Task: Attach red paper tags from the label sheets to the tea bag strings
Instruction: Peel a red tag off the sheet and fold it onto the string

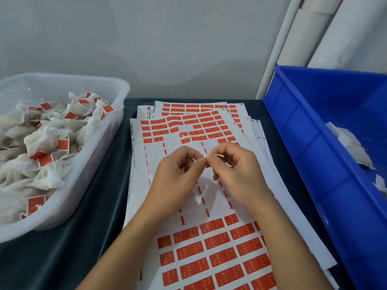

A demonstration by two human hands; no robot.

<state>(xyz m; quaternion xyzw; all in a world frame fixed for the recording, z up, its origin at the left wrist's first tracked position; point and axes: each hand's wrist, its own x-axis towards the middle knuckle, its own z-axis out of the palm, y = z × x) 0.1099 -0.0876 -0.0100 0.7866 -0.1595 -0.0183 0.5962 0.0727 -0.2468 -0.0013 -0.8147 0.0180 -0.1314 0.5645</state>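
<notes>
My left hand and my right hand meet fingertip to fingertip above the top label sheet. Between them they pinch a small red tag and a thin white string. A white tea bag hangs below my hands, blurred against the sheet. The sheet's middle rows are peeled bare; red tags remain at its near and far ends.
A clear plastic tub on the left holds several tagged tea bags. A blue crate on the right holds a few untagged white tea bags. More label sheets lie stacked underneath. A dark cloth covers the table.
</notes>
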